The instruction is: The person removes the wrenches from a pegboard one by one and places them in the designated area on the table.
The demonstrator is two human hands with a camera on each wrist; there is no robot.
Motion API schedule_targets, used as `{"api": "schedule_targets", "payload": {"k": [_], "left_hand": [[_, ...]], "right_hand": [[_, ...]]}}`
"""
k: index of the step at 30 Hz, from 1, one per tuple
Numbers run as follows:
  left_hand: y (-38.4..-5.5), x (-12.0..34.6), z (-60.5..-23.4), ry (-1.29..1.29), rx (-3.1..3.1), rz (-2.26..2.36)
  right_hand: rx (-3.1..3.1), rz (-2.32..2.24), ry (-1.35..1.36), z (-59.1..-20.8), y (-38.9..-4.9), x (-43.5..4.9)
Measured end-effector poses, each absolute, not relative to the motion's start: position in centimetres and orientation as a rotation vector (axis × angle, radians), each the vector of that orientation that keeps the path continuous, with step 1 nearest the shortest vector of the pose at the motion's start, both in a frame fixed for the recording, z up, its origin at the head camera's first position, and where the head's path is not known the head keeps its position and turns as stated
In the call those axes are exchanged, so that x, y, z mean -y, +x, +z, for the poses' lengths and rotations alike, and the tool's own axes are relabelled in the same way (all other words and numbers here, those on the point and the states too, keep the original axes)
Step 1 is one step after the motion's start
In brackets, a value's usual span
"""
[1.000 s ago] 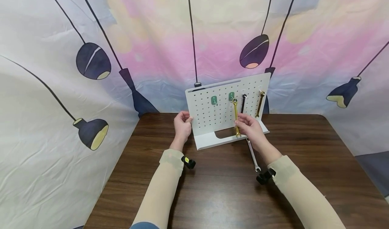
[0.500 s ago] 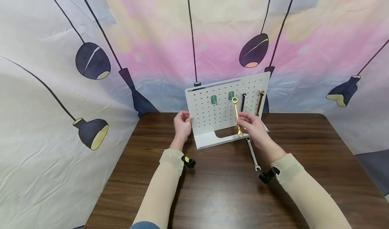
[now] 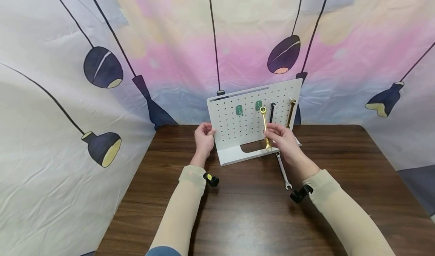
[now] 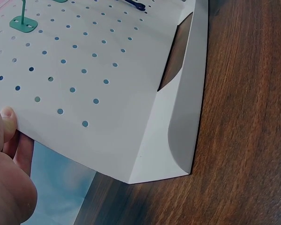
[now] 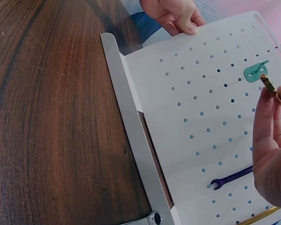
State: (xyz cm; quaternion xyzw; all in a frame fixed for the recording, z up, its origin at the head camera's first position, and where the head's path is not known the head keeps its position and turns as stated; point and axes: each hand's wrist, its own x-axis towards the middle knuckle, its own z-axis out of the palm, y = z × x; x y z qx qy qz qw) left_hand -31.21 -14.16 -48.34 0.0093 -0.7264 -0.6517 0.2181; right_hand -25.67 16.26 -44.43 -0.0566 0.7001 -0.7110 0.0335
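A white pegboard stand point(image 3: 224, 127) stands tilted on the table. My left hand point(image 3: 204, 139) pinches its left edge between thumb and fingers, also plain in the left wrist view. My right hand point(image 3: 285, 142) pinches a gold combination wrench point(image 3: 266, 124) by its shank, in front of the board. The wrench hangs nearly upright, ring end up, the ring overlapping the lower part of the right green hook point(image 3: 258, 105). Another green hook point(image 3: 239, 110) to its left bears nothing. On the board's right side hang a dark wrench point(image 3: 272, 112) and a second gold wrench point(image 3: 291, 112).
A silver combination wrench point(image 3: 283, 173) lies on the brown wooden table point(image 3: 244, 207), by the stand's front edge and beneath my right wrist. Behind the table hangs a cloth backdrop point(image 3: 170, 52) printed with lamps.
My right hand has shifted slightly right, and the gold wrench's lower end has swung right with it. My left hand keeps its grip on the board's edge.
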Motion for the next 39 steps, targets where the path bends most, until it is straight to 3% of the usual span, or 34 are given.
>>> {"api": "schedule_targets", "payload": {"k": [39], "left_hand": [[-31.44,14.01,-48.36,0.036,1.972,-1.824]], "right_hand": [[-2.115,-2.248,-0.157,-44.88,-24.94,-16.53]]}}
